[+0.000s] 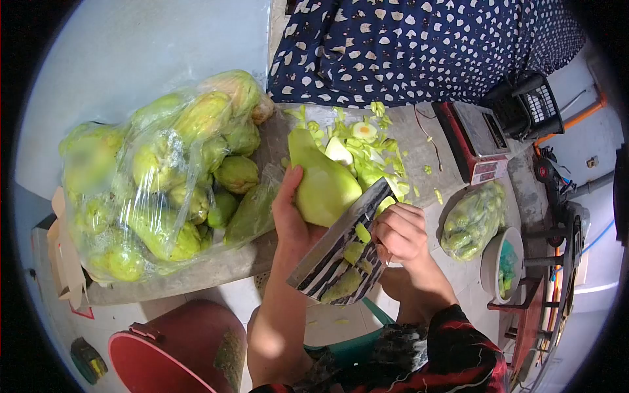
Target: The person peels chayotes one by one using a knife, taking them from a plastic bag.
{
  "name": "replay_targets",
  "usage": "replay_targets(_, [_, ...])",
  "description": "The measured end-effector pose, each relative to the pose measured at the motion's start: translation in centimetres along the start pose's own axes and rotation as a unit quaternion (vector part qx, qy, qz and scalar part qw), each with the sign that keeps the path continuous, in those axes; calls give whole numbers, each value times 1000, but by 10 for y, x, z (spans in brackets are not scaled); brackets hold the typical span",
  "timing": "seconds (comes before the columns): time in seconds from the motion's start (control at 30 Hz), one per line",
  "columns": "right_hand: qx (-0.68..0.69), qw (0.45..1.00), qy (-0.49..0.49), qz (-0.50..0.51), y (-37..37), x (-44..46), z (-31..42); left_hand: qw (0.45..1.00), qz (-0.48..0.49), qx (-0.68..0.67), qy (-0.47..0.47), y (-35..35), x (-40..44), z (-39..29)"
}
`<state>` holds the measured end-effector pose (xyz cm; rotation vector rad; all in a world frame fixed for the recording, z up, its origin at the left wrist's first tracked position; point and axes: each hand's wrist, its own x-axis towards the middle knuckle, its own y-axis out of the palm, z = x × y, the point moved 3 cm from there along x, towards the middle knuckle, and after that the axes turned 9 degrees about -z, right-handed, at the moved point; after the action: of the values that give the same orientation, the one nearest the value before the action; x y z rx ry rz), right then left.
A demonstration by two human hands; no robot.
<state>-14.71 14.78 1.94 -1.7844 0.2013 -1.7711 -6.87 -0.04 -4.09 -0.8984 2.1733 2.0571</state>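
Note:
My left hand (293, 213) is wrapped round the lower left side of a pale green, pear-shaped fruit (321, 180) that looks like a peeled green papaya. In my right hand (401, 232) is a broad-bladed cleaver (318, 265), its edge running close along the fruit's lower right side. Whether the edge touches the fruit I cannot tell. Bits of green peel (354, 252) cling to the blade, whose face shows dark and light stripes. Beyond the fruit lies a heap of green peelings (393, 157), with a pale cut piece (364, 131) on it. The cleaver's handle is hidden by my fingers.
A clear plastic bag (157, 177) of green fruit fills the table's left side. A red-sided scale (475, 131) and black basket (534, 108) stand at right. Below are a red bucket (177, 347), another bagged bundle (475, 219) and a white tub (491, 268). Patterned cloth (406, 46) hangs behind.

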Motion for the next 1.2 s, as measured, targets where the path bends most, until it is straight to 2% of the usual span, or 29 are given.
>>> replay_targets(0.4, [-18, 1000, 7, 7, -1, 0, -2, 999, 28, -1, -43, 2, -4, -3])
replay_targets(0.47, [-22, 999, 43, 8, -1, -10, -14, 998, 34, -5, -48, 1, -4, -3])
replay_targets(0.53, [-10, 998, 54, -7, 0, -20, -26, 999, -12, 30, 28, 5, -5, -6])
replay_targets(0.67, [26, 997, 65, -23, -4, -17, -26, 997, -43, 61, 17, 1, -4, -12])
replay_targets(0.83, [-4, 998, 62, -29, -4, -17, -26, 997, 48, 65, 18, 8, -6, -15])
replay_targets(1.0, [-56, 995, 80, -16, -3, -28, -36, 995, 73, 62, 29, 15, -10, -20])
replay_targets(1.1, [-2, 998, 61, -4, -10, -19, -32, 992, 95, 77, 11, 18, -13, -18])
replay_targets(1.2, [-7, 998, 67, -2, -11, -13, -29, 990, 101, 94, -1, 22, -15, -17])
